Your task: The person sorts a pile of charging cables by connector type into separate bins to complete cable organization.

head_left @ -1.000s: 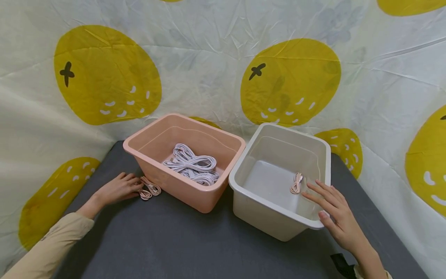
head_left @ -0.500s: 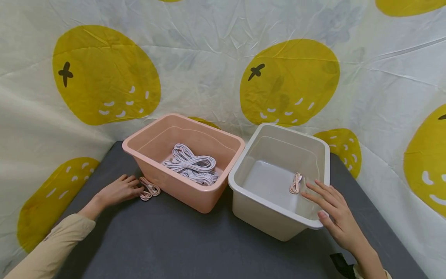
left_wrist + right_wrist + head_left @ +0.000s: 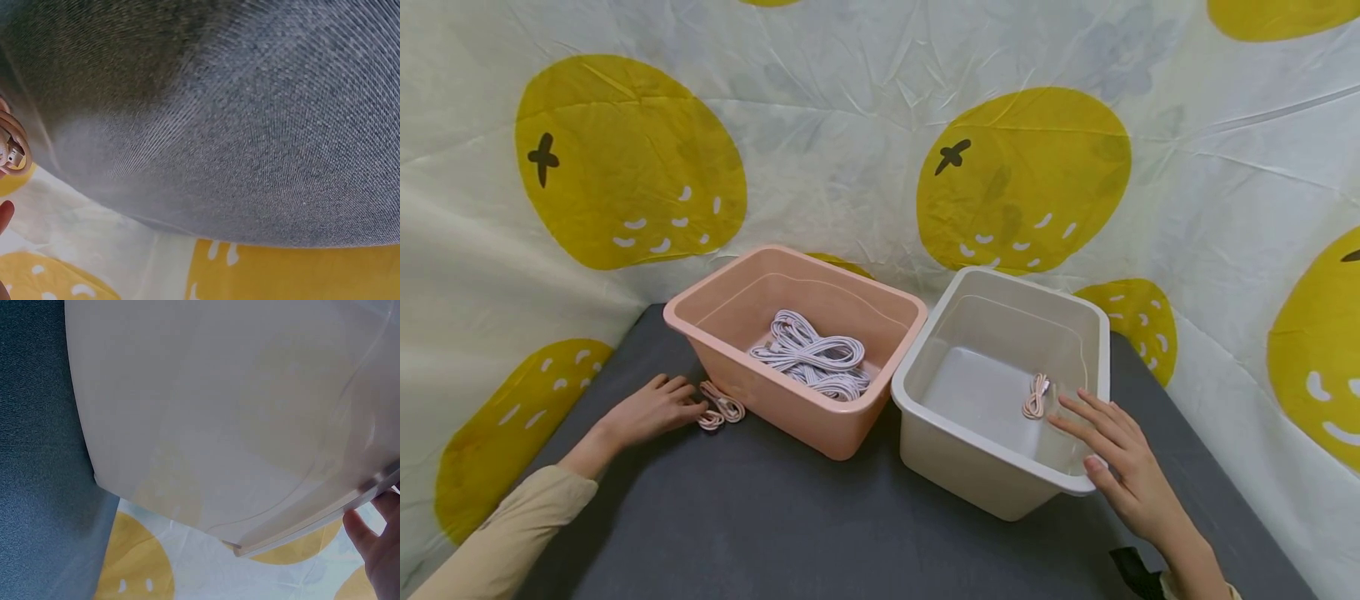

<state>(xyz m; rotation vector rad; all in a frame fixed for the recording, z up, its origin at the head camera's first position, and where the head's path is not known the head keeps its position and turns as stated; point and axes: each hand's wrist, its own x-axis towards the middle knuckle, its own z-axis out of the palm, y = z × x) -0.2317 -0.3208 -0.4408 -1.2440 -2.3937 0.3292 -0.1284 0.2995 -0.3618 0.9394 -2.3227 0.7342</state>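
Observation:
A pink coiled charging cable (image 3: 727, 405) lies on the dark tabletop against the near left side of the pink bin (image 3: 760, 387). My left hand (image 3: 651, 410) rests palm down beside it, fingertips right at the coil. In the left wrist view the cable's metal plug (image 3: 14, 155) shows at the left edge, near a fingertip (image 3: 5, 214). My right hand (image 3: 1123, 467) is spread over the near right corner of the beige bin (image 3: 973, 475), its fingers extended across the rim. Another pink cable (image 3: 1036, 397) lies on that bin's floor.
Several white bundled cables (image 3: 816, 354) are heaped in the pink bin. Both bins stand side by side, rims close together, on the dark cloth-covered table (image 3: 760, 533). Behind them hangs a pale curtain (image 3: 842, 150) with yellow fruit prints. A black strap (image 3: 1133, 571) is near my right wrist.
My left hand has shifted very slightly with the coil beside its fingertips. The right hand stays at the beige bin's rim, and the bins have not moved.

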